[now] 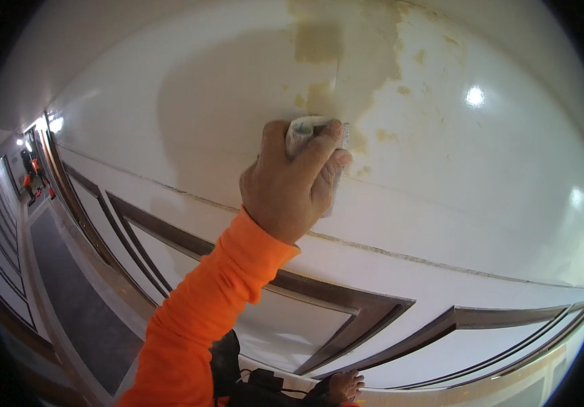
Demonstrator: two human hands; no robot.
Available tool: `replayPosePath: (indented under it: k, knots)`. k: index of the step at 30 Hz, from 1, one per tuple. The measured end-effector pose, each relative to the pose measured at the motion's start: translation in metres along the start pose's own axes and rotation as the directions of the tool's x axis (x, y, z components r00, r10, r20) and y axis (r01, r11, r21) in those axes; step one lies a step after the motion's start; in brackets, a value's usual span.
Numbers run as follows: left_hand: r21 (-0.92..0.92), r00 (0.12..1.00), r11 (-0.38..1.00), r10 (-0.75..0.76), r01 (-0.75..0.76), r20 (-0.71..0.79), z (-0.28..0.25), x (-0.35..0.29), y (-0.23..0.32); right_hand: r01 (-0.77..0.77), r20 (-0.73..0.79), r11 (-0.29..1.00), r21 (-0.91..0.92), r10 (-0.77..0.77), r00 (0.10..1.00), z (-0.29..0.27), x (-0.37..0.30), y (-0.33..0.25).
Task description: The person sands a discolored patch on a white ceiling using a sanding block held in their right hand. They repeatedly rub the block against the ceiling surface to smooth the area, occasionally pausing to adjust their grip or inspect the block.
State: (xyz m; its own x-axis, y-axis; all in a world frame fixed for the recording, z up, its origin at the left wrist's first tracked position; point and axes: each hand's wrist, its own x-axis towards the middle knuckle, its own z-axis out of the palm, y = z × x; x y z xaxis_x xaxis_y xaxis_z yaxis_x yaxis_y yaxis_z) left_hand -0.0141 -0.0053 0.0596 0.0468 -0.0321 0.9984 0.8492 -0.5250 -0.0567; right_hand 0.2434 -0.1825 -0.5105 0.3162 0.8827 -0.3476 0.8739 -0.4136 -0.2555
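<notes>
My left hand (288,178), in an orange sleeve, reaches up from the lower left to a glossy white wall panel (224,122). Its fingers are closed round a folded sheet of sandpaper (301,130), pale on its outer face with a greyish edge. The hand looks dusty. It presses the sheet close to the wall, just below tan filler patches (316,42) that run down from the top. A wider greyish filler strip (372,54) with a ragged yellowish edge lies beside them. My right hand is out of view.
A rough horizontal seam (400,254) crosses the wall below the hand. Brown mouldings (333,292) frame the lower panels. A bare foot (346,386) and dark clothing show at the bottom. Leftward, a corridor with a dark floor strip (75,292) leads to a distant person in orange (35,165).
</notes>
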Motion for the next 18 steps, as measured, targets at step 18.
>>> replayPosePath:
  k: [18]
  knots:
    - [-0.027,0.999,0.999,-0.032,0.031,-0.009,0.001,0.0,0.005,-0.454,-0.096,0.884,0.111,0.464,0.88,-0.077,-0.015,-0.066]
